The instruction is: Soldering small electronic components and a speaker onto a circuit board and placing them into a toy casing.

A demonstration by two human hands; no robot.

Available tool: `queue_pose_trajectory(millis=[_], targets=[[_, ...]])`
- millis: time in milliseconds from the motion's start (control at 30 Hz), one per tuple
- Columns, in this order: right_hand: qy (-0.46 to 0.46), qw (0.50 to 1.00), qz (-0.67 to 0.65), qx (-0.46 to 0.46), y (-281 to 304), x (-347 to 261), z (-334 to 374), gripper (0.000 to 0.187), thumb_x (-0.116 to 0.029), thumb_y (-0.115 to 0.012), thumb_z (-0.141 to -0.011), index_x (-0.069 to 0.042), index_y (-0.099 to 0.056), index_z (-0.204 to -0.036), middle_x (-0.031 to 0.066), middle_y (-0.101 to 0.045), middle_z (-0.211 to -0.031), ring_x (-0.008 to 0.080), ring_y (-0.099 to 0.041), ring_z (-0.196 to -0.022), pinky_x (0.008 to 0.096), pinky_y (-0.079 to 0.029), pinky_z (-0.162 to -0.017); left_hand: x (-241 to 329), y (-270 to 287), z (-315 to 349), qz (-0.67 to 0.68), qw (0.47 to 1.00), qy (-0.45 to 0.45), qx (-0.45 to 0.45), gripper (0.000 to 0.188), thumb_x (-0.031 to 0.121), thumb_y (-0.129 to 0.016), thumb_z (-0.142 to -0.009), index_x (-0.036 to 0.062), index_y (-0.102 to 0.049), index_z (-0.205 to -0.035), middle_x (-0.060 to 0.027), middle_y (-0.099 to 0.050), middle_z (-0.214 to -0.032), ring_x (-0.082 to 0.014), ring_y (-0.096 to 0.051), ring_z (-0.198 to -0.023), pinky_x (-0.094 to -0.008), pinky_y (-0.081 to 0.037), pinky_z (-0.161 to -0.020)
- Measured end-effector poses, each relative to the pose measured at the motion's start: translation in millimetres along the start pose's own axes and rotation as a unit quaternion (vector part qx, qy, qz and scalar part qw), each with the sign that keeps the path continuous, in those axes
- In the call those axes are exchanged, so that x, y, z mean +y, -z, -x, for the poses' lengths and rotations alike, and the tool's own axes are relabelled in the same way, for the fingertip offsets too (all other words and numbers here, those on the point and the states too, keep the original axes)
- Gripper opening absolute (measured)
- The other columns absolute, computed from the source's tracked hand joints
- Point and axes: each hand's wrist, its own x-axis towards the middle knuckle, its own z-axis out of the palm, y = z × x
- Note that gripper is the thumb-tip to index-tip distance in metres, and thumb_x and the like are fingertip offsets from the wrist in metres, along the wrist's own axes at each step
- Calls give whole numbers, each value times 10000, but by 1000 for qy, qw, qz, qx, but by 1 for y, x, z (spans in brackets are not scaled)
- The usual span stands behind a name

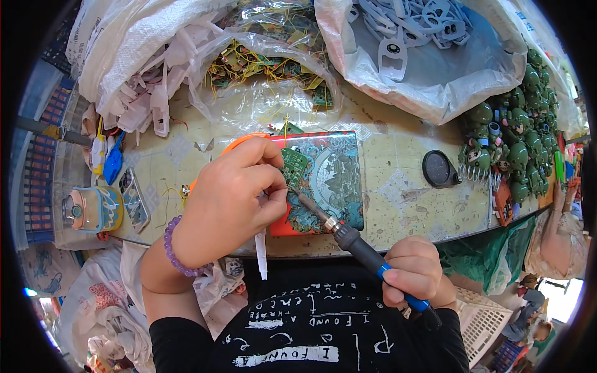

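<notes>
My left hand (pixel 239 183) is closed, pinching a small green circuit board (pixel 293 166) by its left side. The board is over a flat box (pixel 333 180) with a red edge and a worn, patterned teal top. In my right hand (pixel 412 272) is a soldering iron (pixel 354 241) with a black and blue handle. Its metal tip points up and left and reaches the board's lower edge; whether it touches cannot be made out. Part of an orange thing (pixel 245 142) shows behind my left hand. A white plastic piece (pixel 261 255) sticks out below that hand.
At the back, a clear bag (pixel 267 68) holds wired boards. Pale plastic parts (pixel 161 81) lie left of it; a white sack (pixel 429 93) of blue-grey parts is right. Green figures (pixel 519 137) crowd the right end. A black round dish (pixel 439 168), phone (pixel 134 199) and cup (pixel 93 208) also stand about.
</notes>
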Motion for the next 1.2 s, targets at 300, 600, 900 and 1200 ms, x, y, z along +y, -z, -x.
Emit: queue_pose_trajectory(millis=[300,600,900,1200], targets=[[20,999,22,-17,-1,-2,-2,302,-247,-732,-823,-40,-606,-1003,45,-605,-767,185,-586,-622,282,-484,-484,0,2,-1,-17,999,11,-36,114,-7,-685,-655,4,-621,-748,-97,-591,-900,-242,-611,-761,-314,-505,-665],[25,999,33,-35,-1,-3,-5,300,-246,-741,-814,-43,-607,-989,42,-594,-764,177,-584,-624,276,-488,-488,-2,2,-2,-7,999,20,-42,117,-1,-686,-652,4,-624,-751,-95,-594,-880,-245,-610,-763,-315,-503,-674],[27,999,37,-22,0,-2,-5,316,-280,-735,-827,-46,-607,-997,40,-596,-769,178,-589,-628,276,-494,-495,-1,4,-2,-14,999,20,-42,113,7,-684,-652,6,-629,-752,-94,-600,-883,-252,-612,-767,-322,-500,-682],[29,999,23,-25,-1,-1,-8,315,-266,-744,-818,-39,-611,-990,40,-597,-755,176,-583,-628,270,-484,-487,0,1,-2,-12,1000,3,0,112,37,-681,-647,18,-571,-644,-76,-571,-818,-261,-581,-695,-354,-482,-637]])
